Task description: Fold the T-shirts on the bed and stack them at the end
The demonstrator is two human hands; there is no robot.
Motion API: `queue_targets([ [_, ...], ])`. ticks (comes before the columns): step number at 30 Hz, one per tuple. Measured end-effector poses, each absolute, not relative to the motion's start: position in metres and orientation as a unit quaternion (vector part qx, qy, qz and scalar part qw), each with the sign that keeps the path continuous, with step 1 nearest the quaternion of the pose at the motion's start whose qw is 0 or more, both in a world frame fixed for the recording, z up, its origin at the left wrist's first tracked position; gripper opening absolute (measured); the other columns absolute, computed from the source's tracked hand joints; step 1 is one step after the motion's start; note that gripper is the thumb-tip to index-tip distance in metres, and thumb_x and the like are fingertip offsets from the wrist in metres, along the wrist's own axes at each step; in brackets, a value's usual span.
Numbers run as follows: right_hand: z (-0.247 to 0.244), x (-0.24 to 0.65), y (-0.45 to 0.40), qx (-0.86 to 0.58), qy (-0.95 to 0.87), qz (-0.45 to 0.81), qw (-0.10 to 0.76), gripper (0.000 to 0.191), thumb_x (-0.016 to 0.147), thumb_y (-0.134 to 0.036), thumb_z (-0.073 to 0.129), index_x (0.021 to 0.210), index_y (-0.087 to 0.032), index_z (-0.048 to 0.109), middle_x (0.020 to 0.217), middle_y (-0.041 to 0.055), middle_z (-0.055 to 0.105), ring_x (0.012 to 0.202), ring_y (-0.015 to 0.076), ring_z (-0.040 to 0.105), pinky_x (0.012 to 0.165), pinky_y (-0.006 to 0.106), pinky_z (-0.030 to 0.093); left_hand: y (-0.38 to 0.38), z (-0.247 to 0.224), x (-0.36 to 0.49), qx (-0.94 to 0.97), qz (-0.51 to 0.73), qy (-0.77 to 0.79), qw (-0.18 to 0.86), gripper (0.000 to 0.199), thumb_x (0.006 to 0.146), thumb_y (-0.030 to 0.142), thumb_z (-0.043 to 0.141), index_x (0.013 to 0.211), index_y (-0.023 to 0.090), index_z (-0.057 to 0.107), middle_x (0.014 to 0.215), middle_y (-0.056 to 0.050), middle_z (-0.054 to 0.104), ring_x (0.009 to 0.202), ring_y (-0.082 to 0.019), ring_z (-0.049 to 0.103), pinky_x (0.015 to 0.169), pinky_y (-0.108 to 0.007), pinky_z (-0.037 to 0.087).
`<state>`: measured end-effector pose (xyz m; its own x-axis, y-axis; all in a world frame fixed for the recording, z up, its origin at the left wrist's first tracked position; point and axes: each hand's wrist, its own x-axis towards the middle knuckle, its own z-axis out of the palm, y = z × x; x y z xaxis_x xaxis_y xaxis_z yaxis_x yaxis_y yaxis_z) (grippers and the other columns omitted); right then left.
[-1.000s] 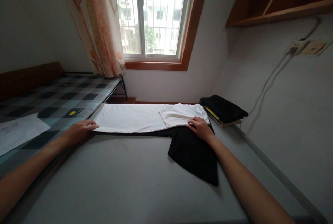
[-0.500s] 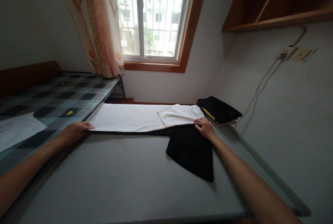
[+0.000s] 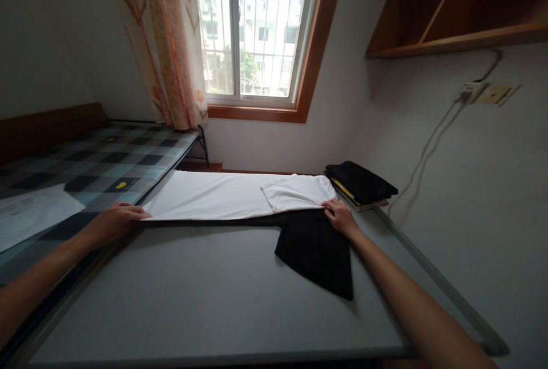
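A black-and-white T-shirt [image 3: 218,193] lies folded over along the far part of the grey table, its white side uppermost. One black sleeve [image 3: 317,252] spreads out flat toward me at the right, and a thin black strip shows under the white near edge. My left hand [image 3: 122,221] pinches the left end of that near edge, pulling its corner out to a point. At the right end, my right hand [image 3: 341,217] has its fingers closed on the edge just above the sleeve. The fabric between both hands is drawn fairly straight, with slight creases.
Folded black cloth [image 3: 362,180] rests on books at the table's far right corner. To the left stands a bed with a checked mattress [image 3: 141,149] and a paper sheet [image 3: 38,212] on it. A wooden shelf [image 3: 454,37] overhangs at the right, above a cord [image 3: 428,146].
My left hand has drawn the shirt's left corner slightly left and toward me, stretching the cloth. My right hand keeps its hold. The view has shifted a little.
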<state>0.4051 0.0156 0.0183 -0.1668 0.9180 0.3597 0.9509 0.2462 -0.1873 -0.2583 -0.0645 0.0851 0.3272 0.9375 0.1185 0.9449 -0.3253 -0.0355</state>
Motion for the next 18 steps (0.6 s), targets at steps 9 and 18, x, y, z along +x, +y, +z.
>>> queue_targets([
  [9,0.014,0.414,0.02,-0.623,-0.744,-0.056,0.235,0.033,0.081,-0.026,0.05,0.109,-0.02,0.068,0.11,0.0117,0.063,0.102,0.0284,0.055,0.087,0.041,0.043,-0.071,0.082,-0.259,-0.823,-0.018,-0.567,0.037,0.05,0.086,0.014,0.032,0.105,0.035,0.073,0.105,0.007,0.074,0.092,-0.015,0.065,0.092,-0.03,0.045],
  [18,0.032,0.432,0.046,-0.81,-0.555,0.091,0.167,0.041,0.084,-0.042,0.05,0.094,-0.01,0.074,0.097,0.0198,0.072,0.102,0.0331,0.065,0.087,0.036,0.047,-0.063,0.07,-0.263,-0.805,-0.008,-0.593,-0.017,0.045,0.085,0.021,0.038,0.114,0.024,0.072,0.115,-0.005,0.072,0.103,-0.023,0.064,0.094,-0.034,0.045],
])
